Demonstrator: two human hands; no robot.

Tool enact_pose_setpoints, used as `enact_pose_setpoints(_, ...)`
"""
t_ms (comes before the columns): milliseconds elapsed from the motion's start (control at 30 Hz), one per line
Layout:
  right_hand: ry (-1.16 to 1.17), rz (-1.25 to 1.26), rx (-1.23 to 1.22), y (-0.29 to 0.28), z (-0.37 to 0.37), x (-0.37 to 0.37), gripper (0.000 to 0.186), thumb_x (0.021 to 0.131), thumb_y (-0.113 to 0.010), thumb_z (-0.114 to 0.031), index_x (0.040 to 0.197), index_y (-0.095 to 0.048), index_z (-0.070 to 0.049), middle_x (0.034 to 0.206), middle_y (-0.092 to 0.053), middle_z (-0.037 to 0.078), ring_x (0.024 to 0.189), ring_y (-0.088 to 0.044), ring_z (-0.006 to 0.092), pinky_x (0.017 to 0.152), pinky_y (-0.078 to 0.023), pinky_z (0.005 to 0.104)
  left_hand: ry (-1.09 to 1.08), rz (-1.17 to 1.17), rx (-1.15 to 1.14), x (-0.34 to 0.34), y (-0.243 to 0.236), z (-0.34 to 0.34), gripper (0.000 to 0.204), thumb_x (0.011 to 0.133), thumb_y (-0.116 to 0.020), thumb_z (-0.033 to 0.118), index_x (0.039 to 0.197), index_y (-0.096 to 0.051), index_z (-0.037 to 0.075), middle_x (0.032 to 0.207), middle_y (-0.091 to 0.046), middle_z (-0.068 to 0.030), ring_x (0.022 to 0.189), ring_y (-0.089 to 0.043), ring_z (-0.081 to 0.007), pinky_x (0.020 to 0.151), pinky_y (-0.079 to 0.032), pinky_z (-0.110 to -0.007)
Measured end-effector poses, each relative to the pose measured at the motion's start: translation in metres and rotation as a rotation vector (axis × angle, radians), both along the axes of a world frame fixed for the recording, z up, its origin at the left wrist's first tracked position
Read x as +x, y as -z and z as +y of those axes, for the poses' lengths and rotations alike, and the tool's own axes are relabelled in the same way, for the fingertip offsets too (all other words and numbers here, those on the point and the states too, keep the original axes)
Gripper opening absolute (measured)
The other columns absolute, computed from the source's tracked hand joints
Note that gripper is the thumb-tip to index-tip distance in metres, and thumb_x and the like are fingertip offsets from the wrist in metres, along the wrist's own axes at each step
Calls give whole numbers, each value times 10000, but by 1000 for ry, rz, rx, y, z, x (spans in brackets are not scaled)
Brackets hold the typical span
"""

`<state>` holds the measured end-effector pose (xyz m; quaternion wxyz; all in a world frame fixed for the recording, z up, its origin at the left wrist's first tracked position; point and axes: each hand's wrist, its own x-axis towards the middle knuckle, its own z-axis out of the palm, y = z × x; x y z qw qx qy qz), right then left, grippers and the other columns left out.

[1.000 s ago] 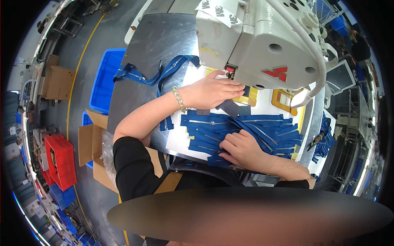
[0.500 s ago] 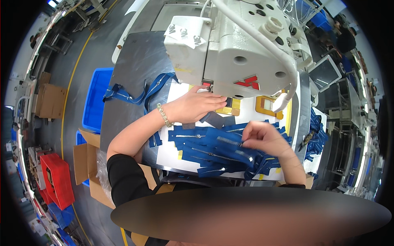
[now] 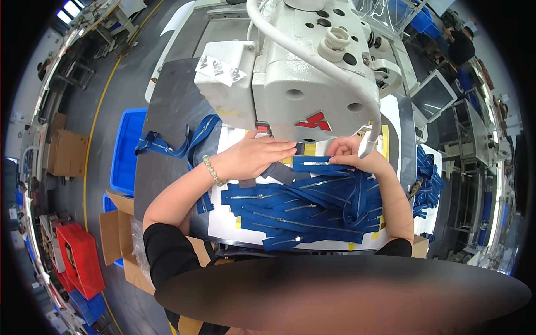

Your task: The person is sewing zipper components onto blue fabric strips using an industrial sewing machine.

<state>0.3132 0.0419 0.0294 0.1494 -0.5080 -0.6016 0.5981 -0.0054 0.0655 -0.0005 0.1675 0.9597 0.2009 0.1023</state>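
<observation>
Pinched between the fingers of my right hand (image 3: 357, 157) is a blue zipper (image 3: 309, 166) with a silver slider. It extends leftward, just above a spread heap of blue zippers (image 3: 312, 209). My left hand (image 3: 257, 156) lies flat with fingers stretched out, beside the needle area of a white sewing machine (image 3: 307, 103); what lies beneath its palm is hidden. A yellow plate (image 3: 310, 149) shows between the two hands. Dark grey fabric pieces (image 3: 280, 173) rest below the left fingers.
Joined blue zippers (image 3: 192, 139) trail over the metal table (image 3: 167, 95) to the left. Blue bins (image 3: 127, 151) and an open cardboard box (image 3: 118, 226) stand beside the table. More blue zippers (image 3: 429, 181) are piled at the right. The machine head overhangs the work area.
My right hand has moved away from my body, off the heap, bringing a zipper close to my left hand. My left hand keeps its flat pose at the machine. The view has shifted slightly.
</observation>
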Motion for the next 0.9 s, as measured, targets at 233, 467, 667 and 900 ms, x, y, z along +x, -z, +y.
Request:
enact_pose_setpoints(233, -343, -151, 80, -19, -18, -7, 118, 818, -714, -79, 923, -701, -27, 783, -697, 29, 694, -633, 90, 650, -486, 234, 0, 22, -11, -1, 4, 1, 470, 919, -472, 73, 1380, -501, 159, 1437, -491, 0, 1247, -514, -166, 981, -353, -440)
enact_pose_setpoints(467, -277, -72, 283, -29, -20, -16, 171, 872, -667, -143, 1034, -723, -146, 969, -709, 8, 914, -652, 141, 824, -501, 289, -7, 17, -63, -1, -1, 0, 484, 906, -474, 51, 1379, -501, 154, 1425, -503, -21, 1222, -533, -184, 987, -352, -436)
enact_pose_setpoints(667, -116, -84, 221, -8, 11, 8, 182, 864, -638, -147, 1006, -719, -67, 927, -689, 41, 853, -622, 140, 799, -474, 275, 0, 16, -66, 1, -5, 1, 507, 892, -492, 42, 1384, -494, 159, 1419, -508, -28, 1190, -556, -190, 986, -352, -425)
enact_pose_setpoints(900, -98, -82, 229, -2, 11, 7, 206, 859, -609, -144, 1014, -718, -63, 945, -695, 48, 881, -627, 142, 819, -473, 275, 5, 28, -23, 0, -5, 1, 529, 881, -495, 35, 1393, -483, 165, 1407, -519, -31, 1133, -573, -179, 915, -367, -381)
